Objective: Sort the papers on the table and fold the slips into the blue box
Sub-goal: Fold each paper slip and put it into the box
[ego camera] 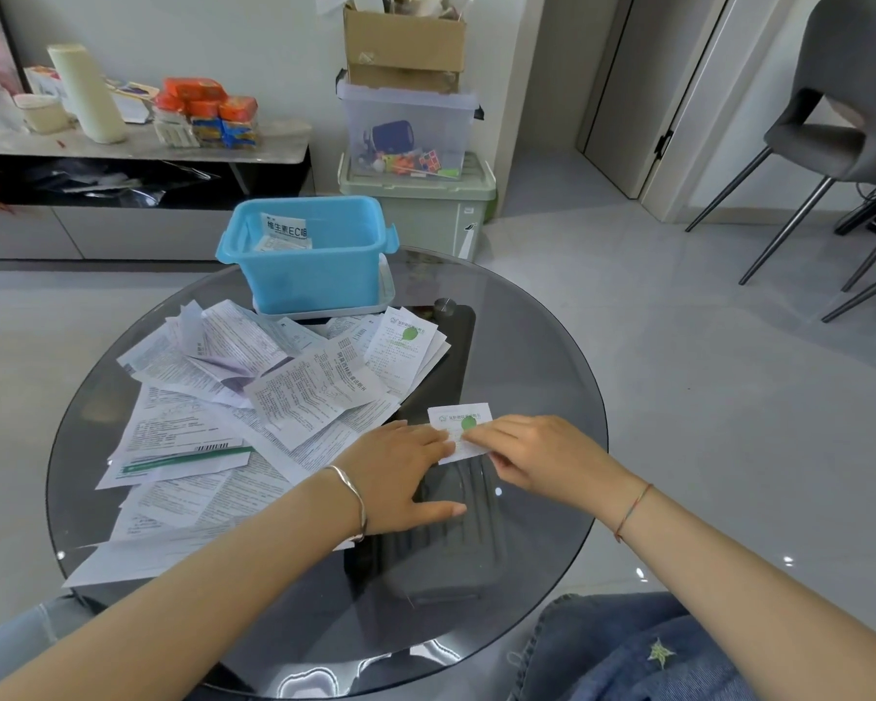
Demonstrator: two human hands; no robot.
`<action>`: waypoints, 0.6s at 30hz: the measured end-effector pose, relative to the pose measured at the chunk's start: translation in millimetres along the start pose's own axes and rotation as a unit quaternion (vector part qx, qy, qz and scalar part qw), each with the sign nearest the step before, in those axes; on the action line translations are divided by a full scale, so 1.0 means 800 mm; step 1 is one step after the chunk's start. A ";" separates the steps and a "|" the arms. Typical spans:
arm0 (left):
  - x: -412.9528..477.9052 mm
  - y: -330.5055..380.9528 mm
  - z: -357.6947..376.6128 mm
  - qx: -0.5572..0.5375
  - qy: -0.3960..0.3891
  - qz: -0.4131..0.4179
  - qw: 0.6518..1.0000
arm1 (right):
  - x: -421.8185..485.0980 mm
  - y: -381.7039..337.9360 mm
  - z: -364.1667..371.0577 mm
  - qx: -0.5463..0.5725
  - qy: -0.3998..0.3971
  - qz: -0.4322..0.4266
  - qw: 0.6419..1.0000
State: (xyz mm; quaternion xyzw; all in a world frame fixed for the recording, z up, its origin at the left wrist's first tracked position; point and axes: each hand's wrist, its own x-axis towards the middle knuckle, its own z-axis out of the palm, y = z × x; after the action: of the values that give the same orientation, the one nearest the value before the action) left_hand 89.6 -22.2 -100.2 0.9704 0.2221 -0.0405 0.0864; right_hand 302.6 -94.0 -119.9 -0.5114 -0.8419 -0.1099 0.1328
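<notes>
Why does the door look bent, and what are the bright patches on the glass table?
Head view: the wide-angle lens tilts and bows the door frame near the edge; the patches on the glass table are reflected room light; the slip is sharp, its print unreadably small.

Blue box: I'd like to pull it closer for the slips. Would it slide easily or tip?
The blue box probably feels light: thin plastic, only a few papers inside. It stands on a whitish tray on the smooth glass table, so a push would likely slide both together. Its broad base suggests little tipping risk.
</notes>
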 end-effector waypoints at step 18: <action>-0.008 -0.007 0.009 -0.081 0.049 -0.066 0.993 | 0.037 0.009 0.008 0.404 0.052 0.431 0.805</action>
State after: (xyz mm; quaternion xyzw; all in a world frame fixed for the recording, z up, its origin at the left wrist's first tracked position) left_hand 81.6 -21.4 -107.0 0.9442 0.2922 0.0192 0.1508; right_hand 295.1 -64.0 -115.9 -0.7155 -0.4949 0.2824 0.4043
